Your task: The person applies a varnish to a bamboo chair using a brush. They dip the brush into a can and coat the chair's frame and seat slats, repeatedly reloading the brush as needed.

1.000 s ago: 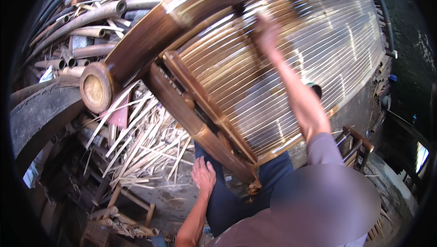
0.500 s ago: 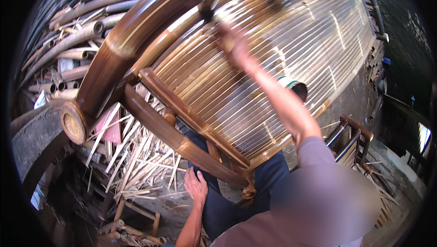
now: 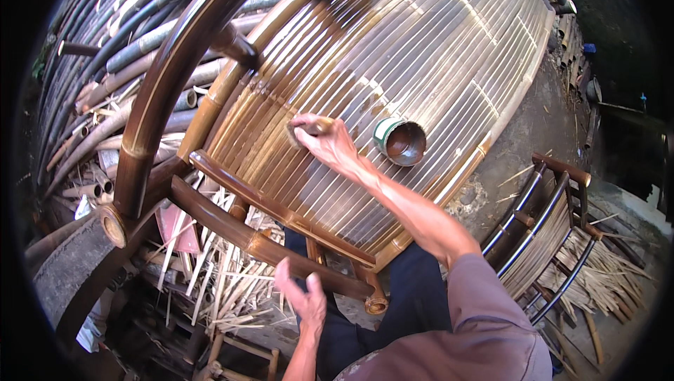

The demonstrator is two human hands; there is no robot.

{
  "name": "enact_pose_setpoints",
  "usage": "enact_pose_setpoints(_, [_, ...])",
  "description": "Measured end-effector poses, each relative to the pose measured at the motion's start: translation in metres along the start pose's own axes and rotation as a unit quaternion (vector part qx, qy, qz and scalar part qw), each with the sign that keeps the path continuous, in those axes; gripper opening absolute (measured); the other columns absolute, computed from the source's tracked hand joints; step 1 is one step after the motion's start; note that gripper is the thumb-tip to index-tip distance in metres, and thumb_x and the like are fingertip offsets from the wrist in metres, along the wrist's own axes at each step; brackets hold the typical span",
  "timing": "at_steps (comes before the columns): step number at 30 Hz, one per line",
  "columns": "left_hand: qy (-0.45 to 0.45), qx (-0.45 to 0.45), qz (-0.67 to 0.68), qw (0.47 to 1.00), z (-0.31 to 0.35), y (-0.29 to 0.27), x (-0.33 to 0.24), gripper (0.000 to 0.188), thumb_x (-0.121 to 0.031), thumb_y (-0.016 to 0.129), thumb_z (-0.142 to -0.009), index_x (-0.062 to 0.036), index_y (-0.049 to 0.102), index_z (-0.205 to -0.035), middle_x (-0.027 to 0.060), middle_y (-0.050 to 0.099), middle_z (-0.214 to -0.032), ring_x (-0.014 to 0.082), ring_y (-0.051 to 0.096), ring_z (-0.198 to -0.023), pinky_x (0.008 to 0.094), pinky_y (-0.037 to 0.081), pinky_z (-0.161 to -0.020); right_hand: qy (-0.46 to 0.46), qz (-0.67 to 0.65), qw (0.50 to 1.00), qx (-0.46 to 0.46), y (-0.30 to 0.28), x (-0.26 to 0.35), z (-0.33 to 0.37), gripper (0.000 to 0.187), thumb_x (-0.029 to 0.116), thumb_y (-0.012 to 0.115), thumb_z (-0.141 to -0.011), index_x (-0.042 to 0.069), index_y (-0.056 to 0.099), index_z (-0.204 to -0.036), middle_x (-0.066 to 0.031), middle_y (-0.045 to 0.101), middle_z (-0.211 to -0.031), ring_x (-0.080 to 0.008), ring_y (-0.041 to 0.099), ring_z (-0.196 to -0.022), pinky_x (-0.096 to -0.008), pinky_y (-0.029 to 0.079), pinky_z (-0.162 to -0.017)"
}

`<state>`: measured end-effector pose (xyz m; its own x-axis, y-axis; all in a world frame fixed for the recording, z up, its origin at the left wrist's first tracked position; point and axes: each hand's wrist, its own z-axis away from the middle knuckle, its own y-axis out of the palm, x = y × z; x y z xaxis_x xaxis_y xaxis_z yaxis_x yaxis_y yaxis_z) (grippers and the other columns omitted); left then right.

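Observation:
My right hand [image 3: 328,143] is closed around a brush [image 3: 324,125], its bristles against the slats at the near left of the bamboo seat [image 3: 449,65]. Brown, glossy liquid wets the slats around it, while those farther right look paler and drier. An open tin [image 3: 387,131] with a green and white side stands on the slats just right of that hand, brown inside. Fingers spread and holding nothing, my left hand [image 3: 306,298] is over my legs, beside the dark front bamboo rail [image 3: 270,246].
A thick curved bamboo armrest [image 3: 154,86] rises at the left. Behind it lie stacked bamboo poles [image 3: 151,45]. Split bamboo strips [image 3: 235,279] litter the floor below the front rail. A smaller bamboo piece of furniture [image 3: 537,230] stands at the right.
My right hand has come back with the brush, from the far part of the seat to the near left slats. My left hand has lifted off my leg, fingers spreading. The view has shifted.

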<state>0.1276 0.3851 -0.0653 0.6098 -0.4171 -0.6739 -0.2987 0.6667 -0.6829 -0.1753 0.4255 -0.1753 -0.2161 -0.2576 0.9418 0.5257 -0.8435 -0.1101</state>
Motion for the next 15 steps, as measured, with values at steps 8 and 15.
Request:
enact_pose_setpoints(8, [0.254, 0.249, 0.024, 0.934, -0.114, 0.175, -0.037, 0.112, -0.032, 0.086, -0.070, 0.0036, 0.017, -0.151, 0.0268, 0.027, -0.153, 0.0399, 0.029, -0.142, 0.0440, 0.026, -0.118, -0.005, -0.076, 0.984, -0.159, -0.149, 0.087, 0.117, 0.027, 0.017, 0.066, -0.095, 0.000, 0.066, -0.116, -0.0077, 0.065, -0.108, -0.0131, 0.063, -0.093, -0.0261, 0.053, -0.081])
enact_pose_setpoints(15, [0.254, 0.226, 0.077, 0.937, -0.157, 0.248, -0.049, 0.125, -0.039, 0.090, -0.062, 0.0013, 0.013, -0.151, 0.0251, 0.026, -0.153, 0.0383, 0.030, -0.142, 0.0424, 0.026, -0.119, 0.048, -0.011, 0.915, -0.401, -0.237, 0.019, 0.209, 0.041, 0.035, 0.068, -0.094, -0.002, 0.068, -0.110, -0.0098, 0.066, -0.103, -0.0163, 0.063, -0.093, -0.0295, 0.051, -0.081])
